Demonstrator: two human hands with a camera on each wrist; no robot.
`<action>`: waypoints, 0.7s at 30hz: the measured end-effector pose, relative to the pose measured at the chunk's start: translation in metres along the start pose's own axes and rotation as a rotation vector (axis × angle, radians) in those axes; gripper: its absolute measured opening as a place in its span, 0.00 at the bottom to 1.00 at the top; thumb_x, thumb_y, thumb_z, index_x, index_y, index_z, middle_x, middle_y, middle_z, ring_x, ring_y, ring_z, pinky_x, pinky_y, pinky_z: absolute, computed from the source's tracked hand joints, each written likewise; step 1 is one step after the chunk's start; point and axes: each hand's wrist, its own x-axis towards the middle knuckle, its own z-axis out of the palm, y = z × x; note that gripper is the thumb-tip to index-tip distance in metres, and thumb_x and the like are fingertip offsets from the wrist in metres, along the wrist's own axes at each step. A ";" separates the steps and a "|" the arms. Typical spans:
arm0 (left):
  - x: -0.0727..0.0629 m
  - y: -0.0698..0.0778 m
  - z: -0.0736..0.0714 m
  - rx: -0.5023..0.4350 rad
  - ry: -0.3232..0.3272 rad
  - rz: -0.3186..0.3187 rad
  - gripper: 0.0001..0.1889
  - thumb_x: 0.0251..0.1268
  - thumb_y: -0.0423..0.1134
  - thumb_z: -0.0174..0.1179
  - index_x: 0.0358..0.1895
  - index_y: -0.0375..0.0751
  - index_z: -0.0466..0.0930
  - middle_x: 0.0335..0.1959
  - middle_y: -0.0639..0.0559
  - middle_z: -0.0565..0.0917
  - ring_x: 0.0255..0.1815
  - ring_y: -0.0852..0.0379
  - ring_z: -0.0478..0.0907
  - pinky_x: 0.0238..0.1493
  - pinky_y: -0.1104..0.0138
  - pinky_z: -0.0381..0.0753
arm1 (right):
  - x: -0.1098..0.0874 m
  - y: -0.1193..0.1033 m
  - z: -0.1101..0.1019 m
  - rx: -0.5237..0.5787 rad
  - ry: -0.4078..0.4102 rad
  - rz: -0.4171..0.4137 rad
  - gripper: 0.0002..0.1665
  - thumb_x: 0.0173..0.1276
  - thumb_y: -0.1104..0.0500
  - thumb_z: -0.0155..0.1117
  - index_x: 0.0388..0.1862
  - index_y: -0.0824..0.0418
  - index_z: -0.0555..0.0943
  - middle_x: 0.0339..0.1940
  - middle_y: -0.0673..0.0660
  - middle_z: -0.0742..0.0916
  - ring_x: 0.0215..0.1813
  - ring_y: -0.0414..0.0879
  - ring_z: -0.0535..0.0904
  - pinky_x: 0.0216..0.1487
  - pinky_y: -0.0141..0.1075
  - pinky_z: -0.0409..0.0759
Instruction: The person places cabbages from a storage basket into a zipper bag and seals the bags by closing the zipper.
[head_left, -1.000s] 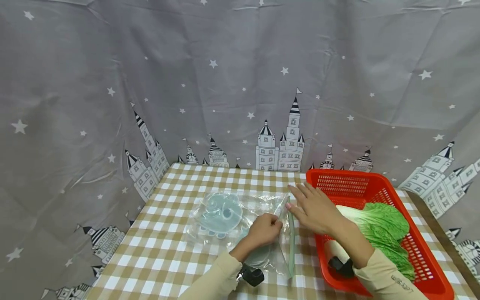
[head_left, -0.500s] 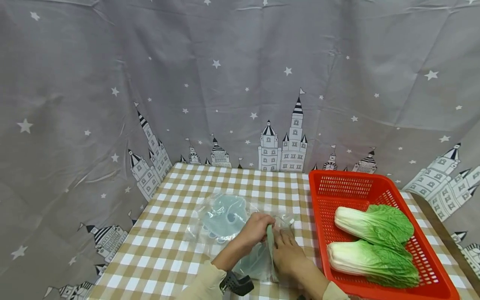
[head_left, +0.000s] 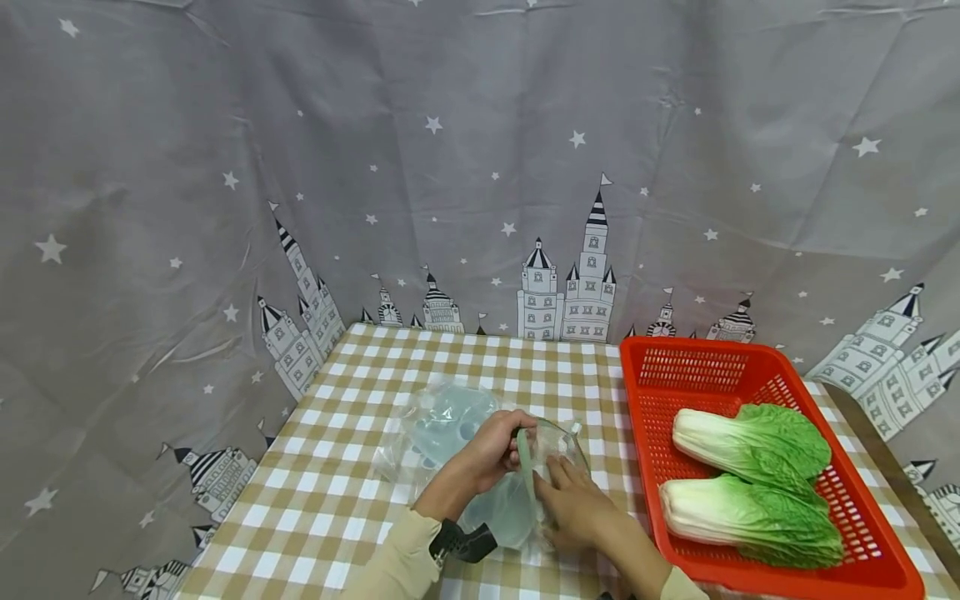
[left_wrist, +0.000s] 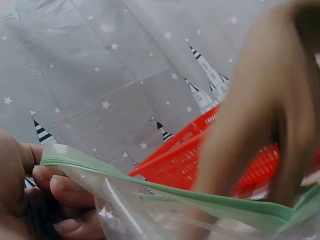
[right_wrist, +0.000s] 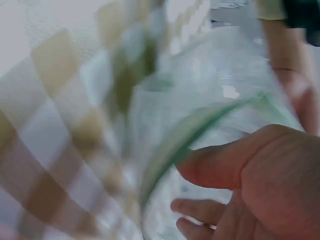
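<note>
A clear zip bag (head_left: 448, 414) with a pale-green closure strip and a blue-green cartoon print lies on the checked cloth. My left hand (head_left: 491, 454) grips the edge of its mouth; in the left wrist view the thumb and curled fingers (left_wrist: 72, 192) hold one end of the green strip (left_wrist: 165, 189). The mouth is spread apart. My right hand (head_left: 573, 504) reaches into it with fingers fairly straight. From the right wrist, the thumb (right_wrist: 215, 167) lies by the green rim (right_wrist: 192, 132), and blur hides whether it presses there.
To the right stands a red plastic basket (head_left: 637, 417) holding two napa cabbages, one farther back (head_left: 750, 442) and one nearer (head_left: 750, 521). A checked tablecloth (head_left: 300, 500) covers the table. Behind it hangs a grey curtain (head_left: 420, 192) printed with castles and stars.
My right hand has come down from beside the basket into the bag's mouth. My left hand has raised the mouth's edge, which was flat and now gapes. Both cabbages now show fully.
</note>
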 end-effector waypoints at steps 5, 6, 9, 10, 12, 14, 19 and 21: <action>0.005 0.004 -0.004 0.007 0.025 0.023 0.18 0.70 0.38 0.45 0.17 0.44 0.64 0.11 0.58 0.59 0.10 0.64 0.57 0.16 0.72 0.57 | -0.024 -0.004 -0.035 0.024 0.152 -0.088 0.34 0.61 0.63 0.70 0.67 0.64 0.72 0.66 0.70 0.73 0.69 0.70 0.64 0.63 0.62 0.65; 0.006 0.005 -0.005 0.000 0.029 0.019 0.18 0.70 0.38 0.45 0.18 0.44 0.64 0.11 0.58 0.59 0.11 0.64 0.57 0.16 0.71 0.57 | -0.031 -0.001 -0.043 0.032 0.168 -0.084 0.34 0.63 0.62 0.69 0.68 0.63 0.72 0.66 0.68 0.73 0.68 0.68 0.65 0.63 0.62 0.66; 0.008 0.005 -0.007 -0.025 0.040 0.011 0.17 0.70 0.38 0.45 0.19 0.43 0.64 0.12 0.57 0.59 0.11 0.64 0.57 0.17 0.71 0.57 | -0.050 0.015 -0.068 0.024 0.202 -0.049 0.35 0.65 0.56 0.69 0.70 0.60 0.70 0.67 0.64 0.74 0.68 0.64 0.68 0.62 0.60 0.68; 0.009 0.004 -0.007 -0.032 0.045 0.011 0.17 0.71 0.38 0.45 0.19 0.43 0.64 0.13 0.57 0.59 0.11 0.64 0.57 0.17 0.71 0.57 | -0.056 0.024 -0.076 0.012 0.209 -0.028 0.36 0.65 0.54 0.70 0.70 0.60 0.70 0.66 0.64 0.75 0.67 0.63 0.69 0.62 0.59 0.68; 0.010 0.004 -0.008 -0.044 0.054 0.010 0.16 0.71 0.38 0.45 0.20 0.42 0.65 0.13 0.57 0.60 0.11 0.64 0.58 0.16 0.72 0.56 | -0.067 0.045 -0.090 -0.022 0.214 0.009 0.39 0.63 0.51 0.72 0.71 0.58 0.69 0.66 0.63 0.75 0.66 0.62 0.70 0.61 0.59 0.70; 0.011 0.003 -0.008 -0.056 0.059 0.007 0.16 0.71 0.38 0.45 0.21 0.42 0.66 0.13 0.57 0.60 0.11 0.64 0.58 0.16 0.72 0.56 | -0.078 0.068 -0.098 -0.064 0.207 0.038 0.44 0.61 0.47 0.73 0.72 0.57 0.68 0.67 0.64 0.74 0.66 0.63 0.69 0.60 0.60 0.70; 0.011 0.001 -0.010 -0.084 0.038 -0.008 0.16 0.72 0.38 0.45 0.22 0.42 0.67 0.13 0.57 0.61 0.11 0.65 0.59 0.16 0.73 0.57 | -0.113 0.119 -0.099 -0.145 0.145 0.065 0.56 0.50 0.37 0.77 0.74 0.56 0.65 0.68 0.68 0.72 0.66 0.69 0.67 0.57 0.63 0.70; 0.011 0.001 -0.011 -0.091 0.031 -0.013 0.16 0.72 0.39 0.45 0.22 0.42 0.68 0.13 0.56 0.62 0.11 0.65 0.59 0.16 0.73 0.57 | -0.125 0.133 -0.095 -0.151 0.115 0.076 0.59 0.45 0.35 0.78 0.73 0.56 0.66 0.65 0.68 0.74 0.63 0.70 0.69 0.54 0.64 0.71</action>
